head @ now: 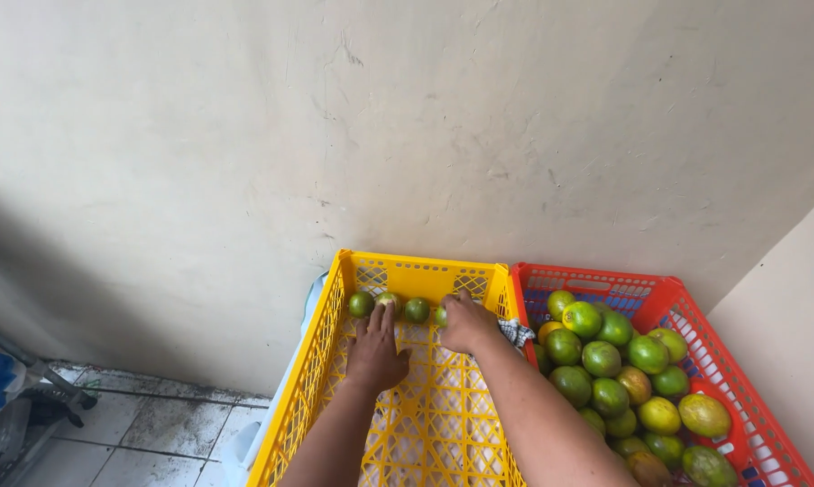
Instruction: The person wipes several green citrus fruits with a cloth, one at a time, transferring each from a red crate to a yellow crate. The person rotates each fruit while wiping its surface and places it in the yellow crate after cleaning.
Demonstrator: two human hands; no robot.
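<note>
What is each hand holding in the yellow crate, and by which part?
The left hand lies flat, its fingers touching a green fruit, not gripping it. The right hand is cupped over another green fruit; whether it grips cannot be told.

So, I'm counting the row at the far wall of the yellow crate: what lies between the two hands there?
In the head view, one green citrus fruit sits between the left hand and the right hand, on the yellow crate floor.
</note>
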